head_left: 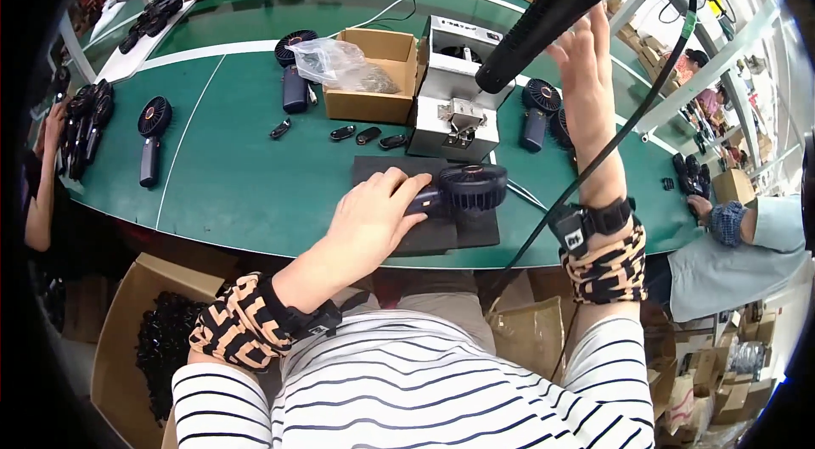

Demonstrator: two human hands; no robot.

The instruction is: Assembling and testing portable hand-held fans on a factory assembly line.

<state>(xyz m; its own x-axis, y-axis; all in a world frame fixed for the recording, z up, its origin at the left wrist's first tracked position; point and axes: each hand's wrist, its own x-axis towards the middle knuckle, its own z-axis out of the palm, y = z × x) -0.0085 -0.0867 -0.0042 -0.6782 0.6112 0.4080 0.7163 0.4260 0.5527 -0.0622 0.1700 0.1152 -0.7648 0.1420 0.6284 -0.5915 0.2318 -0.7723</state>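
My left hand [371, 216] is closed round the handle of a dark handheld fan [474, 188], its round head pointing right. The fan is over a black mat [416, 237] at the table's near edge. My right hand [586, 58] is raised at the right, fingers stretched upward behind a black electric screwdriver [552, 16]. The tool covers part of the fingers, and whether they touch it cannot be made out. Below the screwdriver's tip stands a white and metal fixture [458, 92]. Several small dark oval parts [368, 136] lie in front of the fixture and carton.
An open carton [371, 109] with a plastic bag stands left of the fixture. Other fans [149, 143] lie on the green table [246, 194]. The screwdriver's black cable [628, 137] loops past my right forearm. Co-workers' arms [726, 224] show at both sides.
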